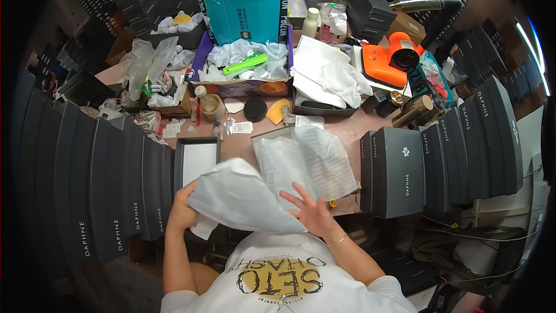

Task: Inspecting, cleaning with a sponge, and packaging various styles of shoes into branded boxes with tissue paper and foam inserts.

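My left hand [184, 206] is closed round the left end of a white packing sheet [240, 194]. The sheet stretches out over the table's front edge, and whether anything lies inside its folds I cannot tell. At the sheet's right end is my right hand [310, 211], fingers spread, with a thin bracelet at the wrist. Just beyond it more translucent white packing sheets [324, 162] are spread over a shallow grey tray or lid. An open dark shoe box [180, 159] with a white inside stands past my left hand, partly hidden by the sheet.
Dark shoe boxes [110, 185] line my left, with more boxes [397, 168] on my right. Farther back are a purple carton [240, 88] with crumpled paper and a green tool [246, 64], a paper-filled box [327, 104], an orange machine [385, 64], and bottles.
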{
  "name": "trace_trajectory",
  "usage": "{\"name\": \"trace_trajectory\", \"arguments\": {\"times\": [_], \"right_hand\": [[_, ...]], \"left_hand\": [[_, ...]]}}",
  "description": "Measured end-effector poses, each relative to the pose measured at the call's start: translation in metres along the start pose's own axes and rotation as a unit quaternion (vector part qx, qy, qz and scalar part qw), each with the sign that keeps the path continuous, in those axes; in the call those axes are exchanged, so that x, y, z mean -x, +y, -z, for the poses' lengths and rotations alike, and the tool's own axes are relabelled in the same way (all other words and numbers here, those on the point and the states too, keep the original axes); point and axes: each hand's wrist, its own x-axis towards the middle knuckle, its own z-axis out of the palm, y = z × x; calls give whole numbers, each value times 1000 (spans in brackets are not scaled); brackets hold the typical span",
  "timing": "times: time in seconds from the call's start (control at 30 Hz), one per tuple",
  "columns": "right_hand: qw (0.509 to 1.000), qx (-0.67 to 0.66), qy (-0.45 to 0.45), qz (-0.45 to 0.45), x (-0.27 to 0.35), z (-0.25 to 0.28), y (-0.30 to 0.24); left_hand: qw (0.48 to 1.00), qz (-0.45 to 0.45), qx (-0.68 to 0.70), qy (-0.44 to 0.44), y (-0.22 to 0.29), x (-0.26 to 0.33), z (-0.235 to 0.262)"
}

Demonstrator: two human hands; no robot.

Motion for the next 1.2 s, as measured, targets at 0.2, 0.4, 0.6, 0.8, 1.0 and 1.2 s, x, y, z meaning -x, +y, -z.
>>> {"name": "trace_trajectory", "arguments": {"times": [0.2,0.4,0.6,0.8,1.0,1.2], "right_hand": [[728,681,72,50,-7,3,-4],[608,729,295,109,-73,123,6],[525,808,241,116,-62,122,17],[426,874,220,76,-77,138,7],[699,646,115,-284,17,68,-54],[431,858,273,-55,-13,169,-85]], "left_hand": [[939,128,307,89,-67,-66,-113],[953,180,244,13,-143,-61,-207],[944,-133,-298,-50,-119,-23,-156],[802,-154,-507,-277,-131,-27,-180],[932,-188,-308,22,-90,0,-102],[882,136,-448,50,-113,19,-2]]}}
